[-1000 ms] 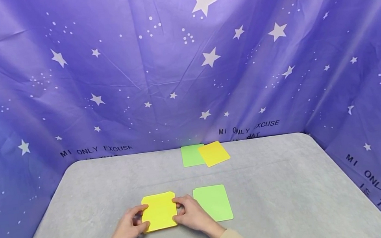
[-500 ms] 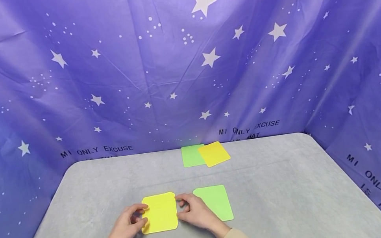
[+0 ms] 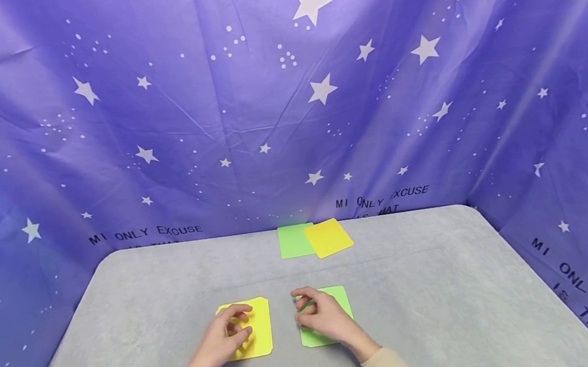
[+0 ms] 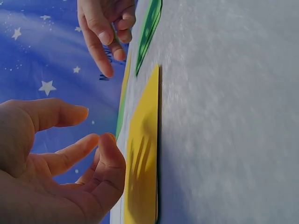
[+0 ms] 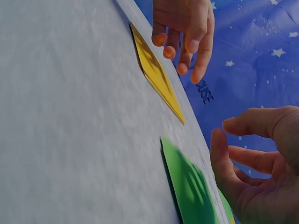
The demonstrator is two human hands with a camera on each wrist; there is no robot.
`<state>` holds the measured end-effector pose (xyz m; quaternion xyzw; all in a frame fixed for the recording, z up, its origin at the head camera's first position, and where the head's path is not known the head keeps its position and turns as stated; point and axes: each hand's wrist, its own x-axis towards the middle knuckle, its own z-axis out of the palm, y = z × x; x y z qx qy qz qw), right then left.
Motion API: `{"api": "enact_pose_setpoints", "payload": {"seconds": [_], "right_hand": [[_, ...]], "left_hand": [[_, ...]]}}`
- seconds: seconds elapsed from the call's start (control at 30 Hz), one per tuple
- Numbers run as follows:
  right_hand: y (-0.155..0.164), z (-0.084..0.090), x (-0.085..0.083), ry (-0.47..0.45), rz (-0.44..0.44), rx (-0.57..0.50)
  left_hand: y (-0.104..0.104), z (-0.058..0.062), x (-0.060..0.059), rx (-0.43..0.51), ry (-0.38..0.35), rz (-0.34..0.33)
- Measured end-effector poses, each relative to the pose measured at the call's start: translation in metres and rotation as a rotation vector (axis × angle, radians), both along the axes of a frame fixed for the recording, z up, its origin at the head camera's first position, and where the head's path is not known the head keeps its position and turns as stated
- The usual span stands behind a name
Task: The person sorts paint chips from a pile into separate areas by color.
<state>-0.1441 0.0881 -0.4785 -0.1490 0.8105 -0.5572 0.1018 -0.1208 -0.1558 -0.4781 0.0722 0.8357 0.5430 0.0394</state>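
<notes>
A yellow card point(image 3: 261, 329) lies flat on the grey table point(image 3: 423, 290) near the front, with a green card point(image 3: 341, 300) just to its right. My left hand point(image 3: 237, 326) hovers over the yellow card, fingers loosely curled and holding nothing. In the left wrist view the fingers point(image 4: 88, 140) stand a little off the yellow card point(image 4: 145, 154). My right hand point(image 3: 306, 307) hangs over the green card in the same loose way. The right wrist view shows its fingers point(image 5: 219, 149) above the green card point(image 5: 187, 182), casting a shadow on it.
At the table's far edge a second green card point(image 3: 291, 241) lies partly under another yellow card point(image 3: 328, 237). A purple star-printed cloth point(image 3: 283, 99) walls in the back and both sides. The table has rounded corners.
Both hands have let go of the yellow card's side edges. The left hand moved over the yellow card, and the right hand shifted right onto the space above the green card.
</notes>
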Motion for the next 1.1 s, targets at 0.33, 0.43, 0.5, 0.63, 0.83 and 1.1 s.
{"api": "enact_pose_setpoints", "payload": {"seconds": [0.33, 0.43, 0.5, 0.63, 0.83, 1.1], "right_hand": [[0.032, 0.001, -0.007, -0.008, -0.064, -0.056], [0.040, 0.007, -0.008, -0.001, -0.090, -0.040], [0.046, 0.008, -0.012, 0.000, -0.114, -0.034], [0.060, 0.002, -0.022, 0.002, -0.173, -0.014], [0.079, -0.003, -0.036, 0.011, -0.262, 0.010], [0.096, -0.003, -0.055, 0.075, -0.356, 0.040]], "left_hand": [[0.027, 0.000, -0.014, 0.098, -0.018, -0.047], [0.037, 0.001, -0.018, 0.107, -0.015, -0.034], [0.043, 0.001, -0.022, 0.120, -0.012, -0.029], [0.054, 0.002, -0.029, 0.131, -0.016, -0.060], [0.070, 0.001, -0.040, 0.133, -0.054, -0.110], [0.089, 0.001, -0.056, 0.156, -0.067, -0.105]]}}
